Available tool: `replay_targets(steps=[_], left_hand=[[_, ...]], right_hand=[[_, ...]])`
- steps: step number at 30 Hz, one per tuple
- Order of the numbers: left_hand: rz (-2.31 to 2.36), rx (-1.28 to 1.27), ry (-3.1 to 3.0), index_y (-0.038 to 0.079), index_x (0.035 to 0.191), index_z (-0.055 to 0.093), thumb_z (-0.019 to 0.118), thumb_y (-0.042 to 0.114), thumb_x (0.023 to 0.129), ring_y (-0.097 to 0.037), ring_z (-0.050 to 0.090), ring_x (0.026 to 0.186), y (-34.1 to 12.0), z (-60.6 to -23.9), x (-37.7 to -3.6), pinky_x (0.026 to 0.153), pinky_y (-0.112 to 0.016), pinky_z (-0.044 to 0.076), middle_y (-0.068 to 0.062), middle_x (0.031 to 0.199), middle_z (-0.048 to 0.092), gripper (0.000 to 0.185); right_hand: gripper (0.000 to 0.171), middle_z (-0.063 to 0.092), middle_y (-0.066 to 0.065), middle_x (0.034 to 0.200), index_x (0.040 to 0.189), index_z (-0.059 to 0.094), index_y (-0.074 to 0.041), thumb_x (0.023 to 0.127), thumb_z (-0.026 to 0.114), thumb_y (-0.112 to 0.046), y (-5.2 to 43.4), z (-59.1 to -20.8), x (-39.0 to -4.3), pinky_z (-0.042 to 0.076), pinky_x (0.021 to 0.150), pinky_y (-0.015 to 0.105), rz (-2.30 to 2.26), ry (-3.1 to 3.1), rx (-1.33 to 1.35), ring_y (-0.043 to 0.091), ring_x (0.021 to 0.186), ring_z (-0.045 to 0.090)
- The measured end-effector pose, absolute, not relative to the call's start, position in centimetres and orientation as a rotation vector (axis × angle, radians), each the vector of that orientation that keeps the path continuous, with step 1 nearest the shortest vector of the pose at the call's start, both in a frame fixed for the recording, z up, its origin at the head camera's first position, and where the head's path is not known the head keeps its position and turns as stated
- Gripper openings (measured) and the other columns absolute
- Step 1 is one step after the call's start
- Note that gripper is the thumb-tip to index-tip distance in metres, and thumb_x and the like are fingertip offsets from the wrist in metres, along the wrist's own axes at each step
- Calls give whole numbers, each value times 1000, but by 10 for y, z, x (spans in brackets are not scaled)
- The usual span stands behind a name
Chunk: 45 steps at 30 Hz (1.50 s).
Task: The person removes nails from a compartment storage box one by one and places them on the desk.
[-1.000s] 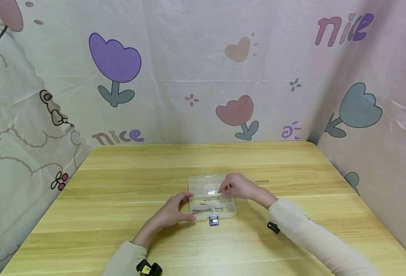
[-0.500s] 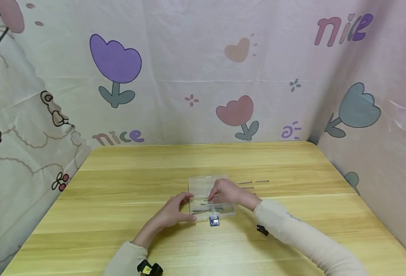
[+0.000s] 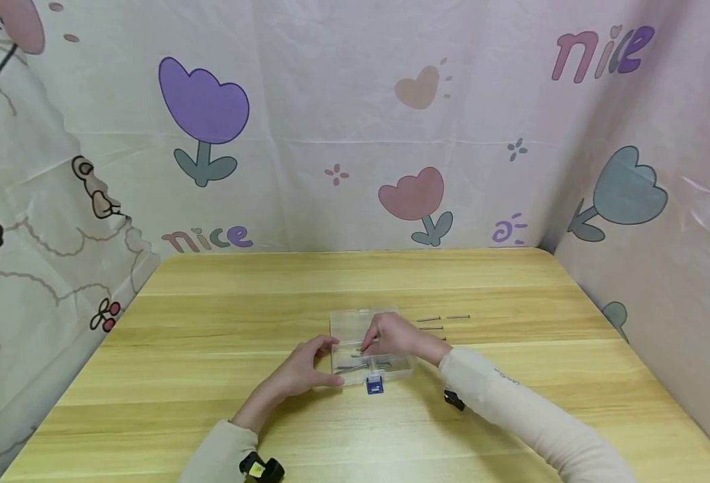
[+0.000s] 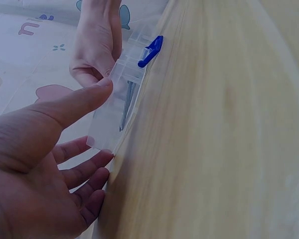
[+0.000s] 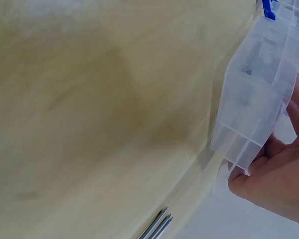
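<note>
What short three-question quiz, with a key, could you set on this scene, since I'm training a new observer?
1. Multiple choice: where is the left grip?
A. On the blue clasp
B. At the left end of the clear case
C. On the right sleeve

2. True or false: the case's lid lies open.

3. Fill in the blank: several loose nails lie on the table towards the person's ____ side of the case.

Key: 1. B; 2. True; 3. right.
</note>
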<state>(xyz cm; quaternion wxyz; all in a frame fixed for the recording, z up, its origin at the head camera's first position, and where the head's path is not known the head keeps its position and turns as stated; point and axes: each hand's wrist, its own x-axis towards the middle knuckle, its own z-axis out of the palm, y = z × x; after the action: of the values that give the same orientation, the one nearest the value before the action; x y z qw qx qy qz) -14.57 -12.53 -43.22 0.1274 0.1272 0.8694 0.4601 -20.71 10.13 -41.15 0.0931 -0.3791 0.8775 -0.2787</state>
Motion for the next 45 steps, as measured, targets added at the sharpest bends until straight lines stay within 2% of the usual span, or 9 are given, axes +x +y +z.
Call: replay_targets(steps=[6,18,33,45], left_hand=[[1348,361,2527,6,131,53,86,24,73,-31,47,114,-126,-433,-146,98,-54,38,-13,125,54,69],[1340,373,2528,5,131,53,86,23,72,-31,48,113,-124,-433,-147,97,-53,39,-13,125,55,70],[1344,365,2527,6,131,53,86,23,73,-30,48,113,-125,-433,-147,97,-52,39,-12,124,54,69],[1348,374,2528,5,132,53,86,23,73,-31,47,114,-124,-432,-145,97,-53,38,-13,125,54,70]], right_hand=[[5,58,-10,77,78,78,-12,76,82,-11,98,-410,-206,44,71,24,-777,2628,-1101,5,73,49],[6,55,-10,76,79,78,-11,75,81,-7,100,-414,-208,45,70,21,-755,2628,-1138,5,73,48],[6,54,-8,78,81,78,-11,77,80,-9,101,-416,-203,42,69,21,-795,2649,-1229,5,73,46],[5,56,-4,86,83,77,-10,79,79,-10,102,-421,-204,44,75,23,-746,2679,-1403,11,83,51]])
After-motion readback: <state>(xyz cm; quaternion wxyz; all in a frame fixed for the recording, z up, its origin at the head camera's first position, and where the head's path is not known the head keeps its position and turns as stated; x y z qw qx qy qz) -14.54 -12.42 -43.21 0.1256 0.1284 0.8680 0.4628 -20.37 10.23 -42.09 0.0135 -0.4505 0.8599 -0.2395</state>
